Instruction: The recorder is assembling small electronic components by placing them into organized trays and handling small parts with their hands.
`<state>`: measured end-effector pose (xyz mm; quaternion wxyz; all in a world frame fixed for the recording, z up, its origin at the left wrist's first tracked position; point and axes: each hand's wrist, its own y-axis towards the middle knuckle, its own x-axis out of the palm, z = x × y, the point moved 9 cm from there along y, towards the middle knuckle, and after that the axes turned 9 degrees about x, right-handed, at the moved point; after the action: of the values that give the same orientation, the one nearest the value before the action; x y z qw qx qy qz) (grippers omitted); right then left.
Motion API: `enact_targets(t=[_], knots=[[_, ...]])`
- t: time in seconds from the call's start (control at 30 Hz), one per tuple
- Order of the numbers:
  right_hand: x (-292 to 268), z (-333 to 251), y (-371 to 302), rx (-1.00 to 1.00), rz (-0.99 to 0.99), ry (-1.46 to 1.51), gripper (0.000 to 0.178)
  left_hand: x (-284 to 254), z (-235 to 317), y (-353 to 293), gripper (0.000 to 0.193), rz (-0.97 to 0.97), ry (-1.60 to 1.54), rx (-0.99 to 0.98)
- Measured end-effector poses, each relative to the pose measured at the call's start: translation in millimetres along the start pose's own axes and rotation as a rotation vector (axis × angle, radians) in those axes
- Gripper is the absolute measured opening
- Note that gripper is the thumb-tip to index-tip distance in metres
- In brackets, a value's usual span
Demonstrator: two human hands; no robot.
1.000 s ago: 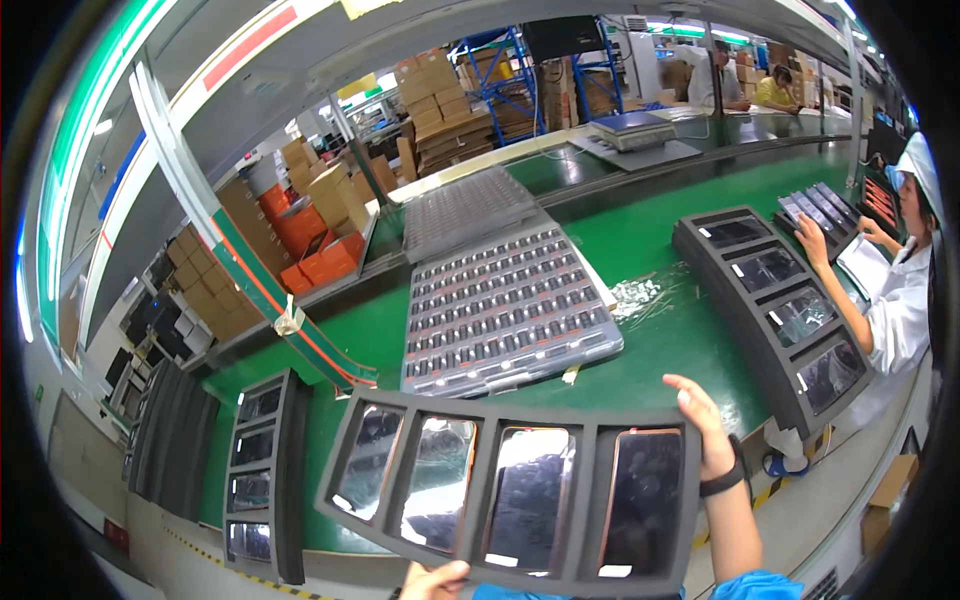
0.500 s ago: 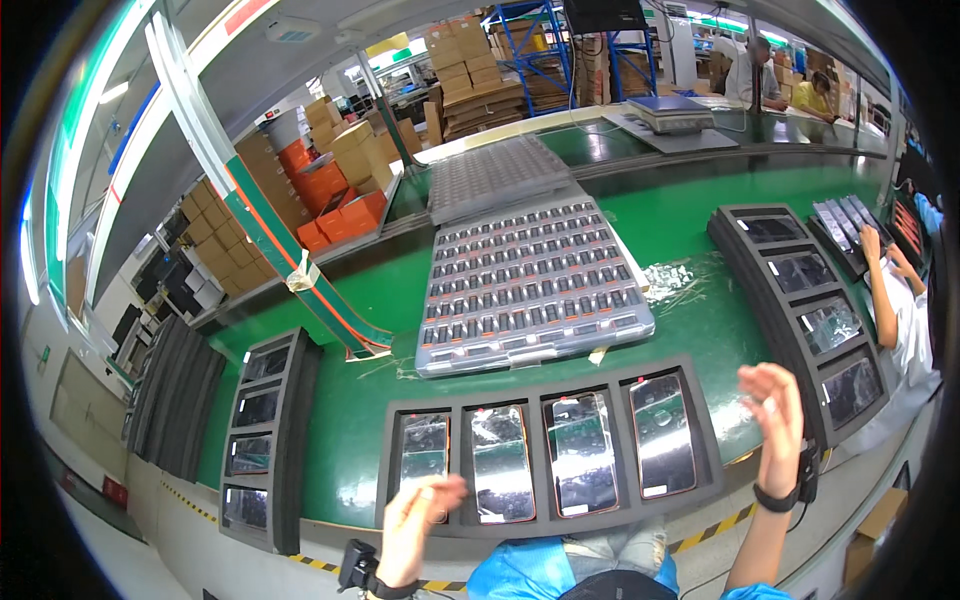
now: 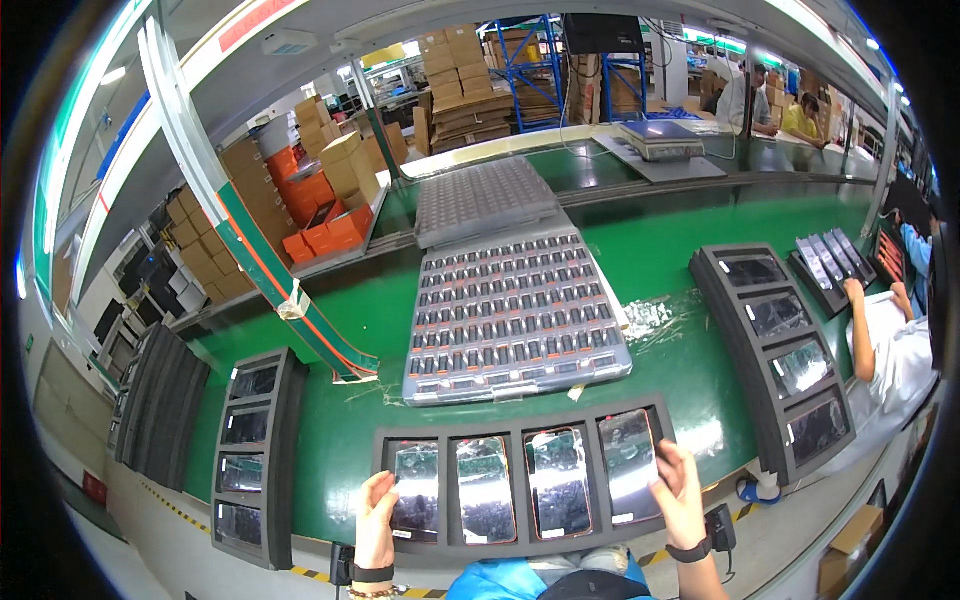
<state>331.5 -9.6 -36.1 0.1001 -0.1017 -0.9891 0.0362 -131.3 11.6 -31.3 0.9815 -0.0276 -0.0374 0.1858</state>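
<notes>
Holding dark foam tray point(image 3: 520, 540); four glossy phones point(image 3: 558, 483); left hand point(image 3: 376, 520), right hand point(image 3: 682, 497) grip edges

— What sort of place is this?

— A factory assembly line. A long green bench point(image 3: 660, 250) runs through the hall, carrying dark foam trays point(image 3: 520, 485) of phone-like devices and a grey tray of small parts point(image 3: 515, 315).

— Anything else that shows it?

— Stacked cardboard boxes point(image 3: 470, 100) and orange crates point(image 3: 325, 230) beside blue racking point(image 3: 530, 60), a weighing scale point(image 3: 660, 138), and other workers point(image 3: 890, 350) seated along the same line.
</notes>
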Motion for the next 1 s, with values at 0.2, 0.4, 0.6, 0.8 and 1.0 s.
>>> enact_targets(t=[0.2, 0.4, 0.6, 0.8, 1.0], knots=[[16.8, 5.7, -1.6, 0.196, -0.005, -0.437, 0.057, -6.8, 1.2, 2.8, 0.050, -0.088, 0.267, 0.114], [30.7, 1.5, -9.3, 0.157, 0.073, 0.103, 0.054, 14.0, 0.2, -4.6, 0.037, -0.091, 0.238, 0.178], [101.6, 12.7, -22.1, 0.138, -0.126, 0.049, 0.059, 50.9, 58.4, -47.5, 0.073, 0.068, 0.035, 0.002], [104.7, 37.5, -8.1, 0.105, -0.005, -0.245, 0.058, 95.0, -10.8, -40.5, 0.064, -0.254, 0.171, 0.377], [133.8, 39.6, -16.6, -0.097, 0.011, -0.730, 0.057, 114.3, 6.7, -58.6, 0.077, -0.231, 0.133, 0.326]])
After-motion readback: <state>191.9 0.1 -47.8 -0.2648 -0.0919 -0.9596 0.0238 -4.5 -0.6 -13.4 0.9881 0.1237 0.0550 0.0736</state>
